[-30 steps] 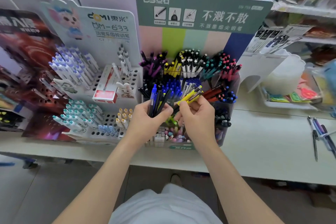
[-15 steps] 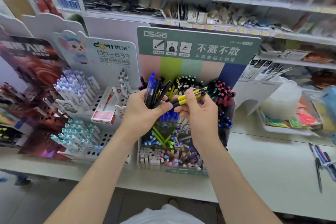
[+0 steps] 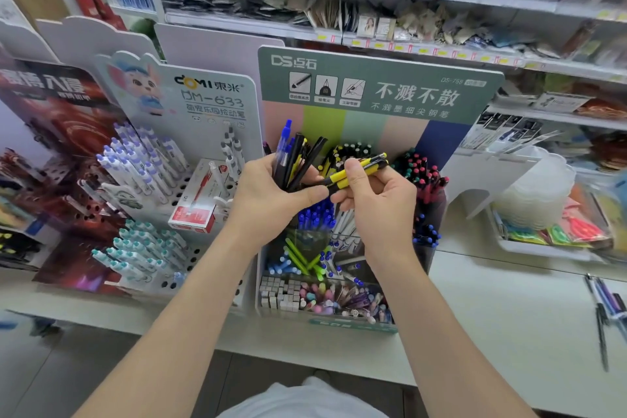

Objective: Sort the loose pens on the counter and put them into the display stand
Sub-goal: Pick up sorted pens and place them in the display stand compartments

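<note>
Your left hand [image 3: 271,195] grips a mixed fistful of plastic pens [image 3: 294,159] | your right hand [image 3: 378,202] pinches two yellow-and-black pens [image 3: 358,170] mid-barrel | likely light, stiff, slick: hold barrels, not clips

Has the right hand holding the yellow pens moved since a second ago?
Yes. Against the display stand, the right hand has risen from the lower tiers toward the top row.

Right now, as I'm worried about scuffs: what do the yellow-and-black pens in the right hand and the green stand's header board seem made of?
Yellow-and-black pens: probably plastic, smooth with a slight sheen on the barrels. Header board: likely printed card or thin board, matte, flat with a thin cut edge; I cannot be sure.
</note>
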`<state>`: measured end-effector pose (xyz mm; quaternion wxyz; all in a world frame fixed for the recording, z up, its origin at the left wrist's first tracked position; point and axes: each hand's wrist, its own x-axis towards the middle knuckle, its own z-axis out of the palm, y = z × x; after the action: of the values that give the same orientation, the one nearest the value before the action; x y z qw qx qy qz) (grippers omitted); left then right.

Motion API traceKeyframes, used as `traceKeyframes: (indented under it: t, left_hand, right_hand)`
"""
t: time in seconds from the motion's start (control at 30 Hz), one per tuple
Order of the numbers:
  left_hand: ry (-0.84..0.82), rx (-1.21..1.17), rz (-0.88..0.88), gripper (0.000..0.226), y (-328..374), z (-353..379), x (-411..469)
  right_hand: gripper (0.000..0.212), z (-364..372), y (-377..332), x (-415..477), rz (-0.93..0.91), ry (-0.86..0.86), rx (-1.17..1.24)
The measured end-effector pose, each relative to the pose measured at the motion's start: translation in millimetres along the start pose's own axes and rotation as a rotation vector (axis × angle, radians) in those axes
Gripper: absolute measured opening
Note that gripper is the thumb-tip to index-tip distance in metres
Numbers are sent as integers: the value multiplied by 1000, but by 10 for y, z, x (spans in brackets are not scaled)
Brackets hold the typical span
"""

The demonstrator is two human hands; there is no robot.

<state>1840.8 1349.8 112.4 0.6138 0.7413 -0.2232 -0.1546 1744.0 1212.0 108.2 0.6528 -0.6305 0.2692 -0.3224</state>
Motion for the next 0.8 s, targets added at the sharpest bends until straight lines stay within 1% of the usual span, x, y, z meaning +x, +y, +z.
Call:
traceKeyframes:
  t: [0.07,0.17,0.2,0.3,0.37,0.43,0.5,0.53,0.6,0.7,0.77,0.8]
  left_hand:
    - [-13,-1,-10,27,-2,9,1]
    - [20,-27,-70,13,8,23,15]
    - [15,-20,-64,14,-8,18,29]
    - [4,20,-29,27,-5,3,65]
    - [28,30,-25,33,-7,-8,92]
    - [46,7,-39,27,-14,-8,104]
    - [45,-49,-69,17,-19,-18,109]
    - [42,-62,-67,15,-14,-30,115]
    - [36,-51,-41,19,-3,-66,136]
    - [24,-30,-11,31,8,-100,164]
    - [33,-12,-12,34,2,-98,165]
    - [37,-27,-23,31,-11,-88,160]
  right_hand:
    - [21,-3,17,0,-10,17,-13]
    - [22,-10,15,41,-16,18,-7]
    - [22,-7,15,54,-14,18,-9]
    - [22,19,13,73,0,20,-17]
    - [21,47,-15,87,-39,24,-47]
    - [19,69,-69,127,-119,28,-94]
    - [18,90,-128,175,-182,-8,-135]
    - [17,103,-147,197,-197,-25,-154]
    - [18,115,-144,218,-175,-25,-161]
    - [18,130,-108,205,-120,-5,-127]
    - [17,148,-97,196,-161,-1,-154]
    - [17,157,-108,199,-183,4,-158]
